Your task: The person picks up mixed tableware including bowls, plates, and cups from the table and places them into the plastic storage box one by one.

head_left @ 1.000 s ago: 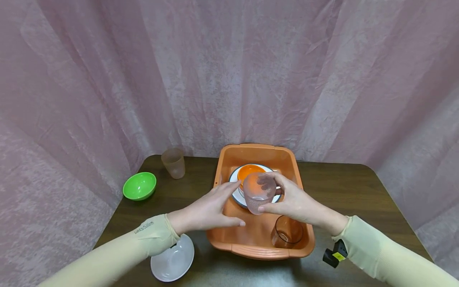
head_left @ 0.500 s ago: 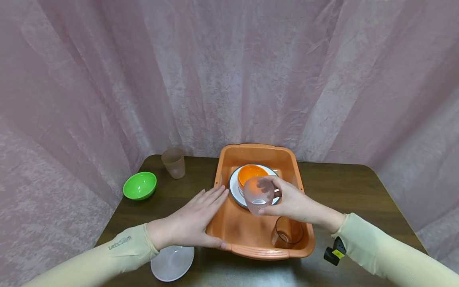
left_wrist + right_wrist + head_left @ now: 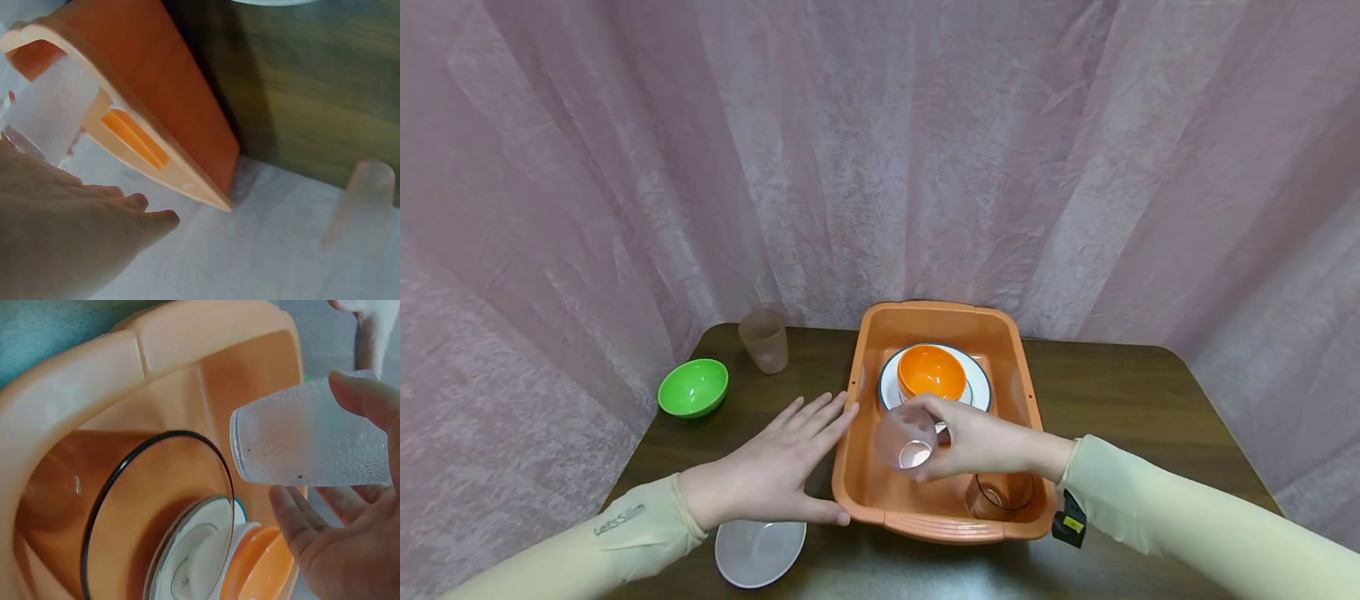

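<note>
My right hand (image 3: 970, 442) grips a frosted clear cup (image 3: 904, 437) by its side, holding it over the orange-brown basin (image 3: 880, 500). The right wrist view shows the cup (image 3: 300, 434) lying sideways between thumb and fingers. Spread flat, my left hand (image 3: 767, 467) has its fingertips right at the basin's left rim and holds nothing. Inside the basin, an orange bowl (image 3: 931, 371) sits stacked on a white plate (image 3: 891, 379) with a dark rim. A clear glass (image 3: 992, 500) stands in the basin's near right corner, partly hidden by my right forearm.
On the dark wooden table (image 3: 1097, 383), a green bowl (image 3: 692, 387) and another frosted cup (image 3: 765, 342) stand at the back left. A whitish dish (image 3: 760, 554) lies at the front left, partly under my left wrist. A pink curtain (image 3: 880, 150) hangs behind the table.
My left hand has drawn away from the cup, leftward to the basin's left rim, its fingers spreading. My right hand has carried the cup left and slightly nearer, uncovering more of the orange bowl.
</note>
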Available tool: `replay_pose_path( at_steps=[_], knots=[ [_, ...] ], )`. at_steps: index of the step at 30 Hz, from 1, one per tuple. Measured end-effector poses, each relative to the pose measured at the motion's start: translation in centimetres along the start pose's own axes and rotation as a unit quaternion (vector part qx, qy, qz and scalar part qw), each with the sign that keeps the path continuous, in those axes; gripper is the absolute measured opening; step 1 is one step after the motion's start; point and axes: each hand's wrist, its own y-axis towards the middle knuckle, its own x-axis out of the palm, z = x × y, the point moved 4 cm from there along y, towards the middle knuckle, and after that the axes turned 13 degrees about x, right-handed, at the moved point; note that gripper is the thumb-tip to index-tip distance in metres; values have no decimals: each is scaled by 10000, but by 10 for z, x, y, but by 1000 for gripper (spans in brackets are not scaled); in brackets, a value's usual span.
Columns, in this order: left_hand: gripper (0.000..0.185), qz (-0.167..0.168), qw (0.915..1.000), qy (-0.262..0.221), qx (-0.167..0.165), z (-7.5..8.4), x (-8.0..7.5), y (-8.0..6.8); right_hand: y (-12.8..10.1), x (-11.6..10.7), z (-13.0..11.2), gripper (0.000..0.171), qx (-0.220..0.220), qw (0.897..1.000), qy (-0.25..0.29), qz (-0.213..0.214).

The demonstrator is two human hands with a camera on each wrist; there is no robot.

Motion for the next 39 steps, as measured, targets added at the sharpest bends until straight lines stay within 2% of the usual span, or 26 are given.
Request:
replay_pose_path(
  at_steps=[3,6,12,19,29,39],
  knots=[
    [118,80,9992,386,115,-3,-3,-5,6,7,-1,77,17,9995,-254,-179],
    [115,102,9982,559,202,-6,-6,-11,11,13,-2,77,68,9985,-470,-258],
    [110,-10,9982,543,259,-8,-9,-19,19,20,-6,78,23,9963,-780,-372],
    [109,40,9983,538,229,-10,-8,-23,28,27,-6,75,46,9939,-785,-776],
    [110,-13,9995,318,71,-13,-6,-26,37,34,-6,76,199,9904,-1104,-802],
    [111,-79,9997,251,7,-16,-3,-27,42,38,-7,72,-24,9847,-1529,-842]
  ],
)
